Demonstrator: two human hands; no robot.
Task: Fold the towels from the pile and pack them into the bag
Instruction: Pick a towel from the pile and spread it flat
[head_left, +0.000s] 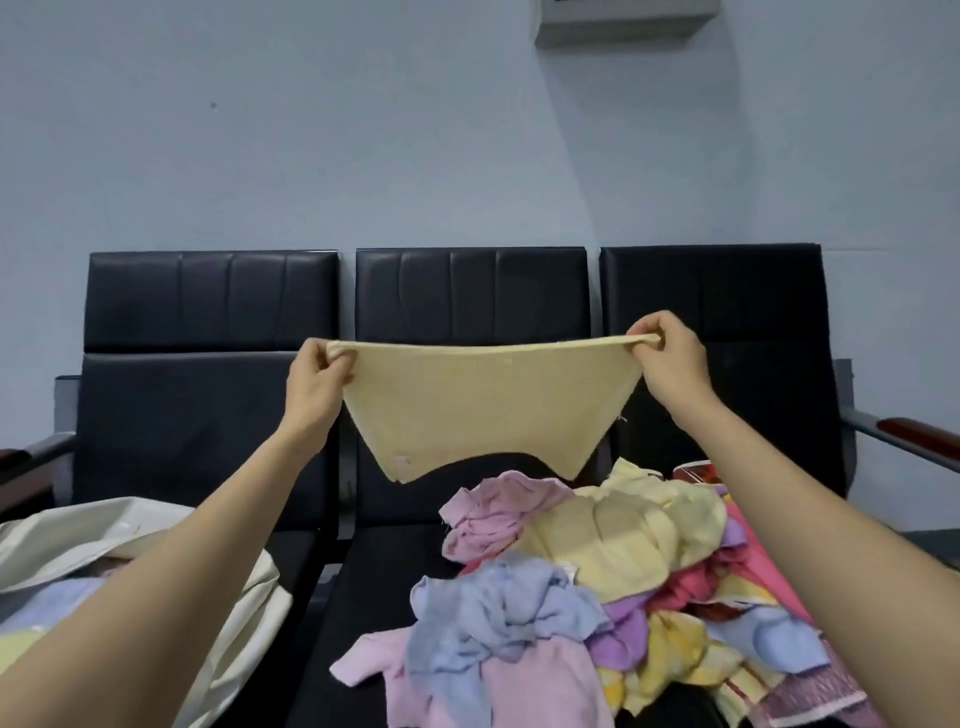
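Observation:
A pale yellow towel (483, 405) hangs spread in the air in front of the black seats. My left hand (317, 379) pinches its upper left corner and my right hand (670, 358) pinches its upper right corner, so the top edge is stretched taut between them. Below on the right lies the pile of towels (597, 597) in pink, blue, yellow, purple and red. A cream cloth bag (171, 530) lies open at the lower left, with light blue and yellow cloth showing inside it.
A row of three black padded seats (208, 405) stands against a pale wall. Armrests with dark red tops stick out at the far left (21, 457) and far right (914, 431). A white unit (623, 21) hangs on the wall above.

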